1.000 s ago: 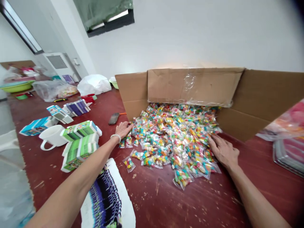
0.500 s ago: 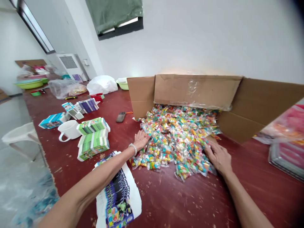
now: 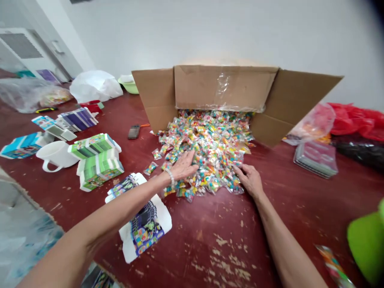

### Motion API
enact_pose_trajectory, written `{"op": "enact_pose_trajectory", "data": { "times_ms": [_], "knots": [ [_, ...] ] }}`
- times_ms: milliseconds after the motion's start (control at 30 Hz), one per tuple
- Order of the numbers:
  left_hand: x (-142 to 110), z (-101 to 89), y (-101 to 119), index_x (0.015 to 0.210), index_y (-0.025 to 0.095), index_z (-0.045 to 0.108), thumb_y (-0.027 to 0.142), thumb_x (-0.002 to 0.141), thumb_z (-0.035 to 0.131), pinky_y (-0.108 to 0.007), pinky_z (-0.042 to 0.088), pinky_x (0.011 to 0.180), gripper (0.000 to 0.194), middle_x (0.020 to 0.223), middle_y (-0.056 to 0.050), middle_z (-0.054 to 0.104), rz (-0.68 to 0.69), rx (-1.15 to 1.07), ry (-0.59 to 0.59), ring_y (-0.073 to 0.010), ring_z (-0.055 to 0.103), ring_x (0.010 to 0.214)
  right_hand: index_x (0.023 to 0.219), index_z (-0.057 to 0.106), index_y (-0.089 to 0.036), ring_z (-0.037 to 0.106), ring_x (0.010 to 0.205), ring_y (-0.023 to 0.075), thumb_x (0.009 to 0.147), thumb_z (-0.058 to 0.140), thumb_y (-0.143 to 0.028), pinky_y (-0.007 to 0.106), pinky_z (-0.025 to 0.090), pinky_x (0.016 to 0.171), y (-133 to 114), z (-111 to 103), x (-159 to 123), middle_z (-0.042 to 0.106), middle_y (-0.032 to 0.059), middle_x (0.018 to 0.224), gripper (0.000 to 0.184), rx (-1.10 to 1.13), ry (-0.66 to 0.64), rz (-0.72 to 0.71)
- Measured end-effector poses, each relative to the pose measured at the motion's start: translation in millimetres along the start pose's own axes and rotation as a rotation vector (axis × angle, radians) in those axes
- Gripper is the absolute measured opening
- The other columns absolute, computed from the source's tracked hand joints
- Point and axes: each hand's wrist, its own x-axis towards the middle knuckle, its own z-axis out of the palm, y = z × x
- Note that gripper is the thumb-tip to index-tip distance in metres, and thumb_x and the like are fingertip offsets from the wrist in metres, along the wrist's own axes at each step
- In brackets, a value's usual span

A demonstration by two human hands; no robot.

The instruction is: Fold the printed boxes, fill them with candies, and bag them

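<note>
A worn, dark red surface (image 3: 195, 236) runs along a pale wall (image 3: 150, 36). An opened cardboard box (image 3: 225, 88) stands there, with small clear packets of colorful candy (image 3: 213, 138) spilling from its mouth. The packets appear mostly out, in one loose, unsorted heap. The left hand (image 3: 181, 167) lies spread on the heap, grasping nothing visible. The right hand (image 3: 252, 181), loosely open, touches its near right edge.
</note>
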Motion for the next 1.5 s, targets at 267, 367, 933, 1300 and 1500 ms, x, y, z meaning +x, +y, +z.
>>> {"op": "enact_pose_trajectory", "data": {
  "times_ms": [267, 367, 933, 1300, 1500],
  "knots": [
    [-28.0, -16.6, 24.3, 0.139, 0.02, 0.051, 0.032, 0.088, 0.049, -0.041, 0.047, 0.101, 0.052, 0.143, -0.012, 0.057, 0.131, -0.086, 0.019, -0.0283, 0.056, 0.124, 0.096, 0.077, -0.026, 0.066, 0.099, 0.0272, 0.088, 0.053, -0.048, 0.042, 0.048, 0.091, -28.7, -6.6, -54.5, 0.077, 0.0056, 0.102, 0.033, 0.105, -0.047, -0.015],
    [-81.1, -24.3, 16.0, 0.134, 0.02, 0.055, 0.033, 0.091, 0.046, -0.04, 0.05, 0.094, 0.045, 0.132, -0.011, 0.063, 0.099, -0.039, 0.064, -0.0255, 0.063, 0.112, 0.099, 0.076, -0.026, 0.068, 0.094, 0.0255, 0.087, 0.054, -0.049, 0.04, 0.05, 0.087, -34.4, -8.5, -76.7, 0.077, 0.0053, 0.101, 0.034, 0.153, -0.013, 0.034],
    [-270.4, 34.2, 10.6, 0.115, 0.022, 0.061, 0.054, 0.088, 0.059, -0.038, 0.04, 0.083, 0.042, 0.116, -0.012, 0.057, -0.319, 0.555, 0.227, -0.0301, 0.05, 0.105, 0.088, 0.071, -0.017, 0.06, 0.097, 0.029, 0.08, 0.055, -0.045, 0.046, 0.039, 0.095, -62.0, -17.9, -132.3, 0.071, 0.0137, 0.098, 0.033, 0.085, 0.375, 0.169],
    [-276.7, 31.8, 27.8, 0.082, 0.024, 0.046, 0.039, 0.075, 0.07, -0.029, 0.046, 0.07, 0.029, 0.074, 0.003, 0.061, -0.421, -0.299, 0.401, -0.0194, 0.062, 0.076, 0.102, 0.068, -0.019, 0.06, 0.102, 0.0265, 0.086, 0.059, -0.044, 0.041, 0.047, 0.088, -154.6, -10.2, -221.4, 0.068, 0.0113, 0.108, 0.031, 0.452, 0.261, 0.168],
    [-298.6, 40.4, 68.2, 0.083, 0.021, 0.048, 0.038, 0.063, 0.085, -0.026, 0.051, 0.064, 0.045, 0.069, 0.004, 0.063, -0.351, -1.004, 0.297, -0.0131, 0.062, 0.062, 0.107, 0.068, -0.019, 0.065, 0.079, 0.0188, 0.078, 0.073, -0.05, 0.031, 0.052, 0.071, -247.3, -4.4, -239.4, 0.074, 0.0047, 0.094, 0.043, 1.16, -0.216, 0.398]
  ]
}}
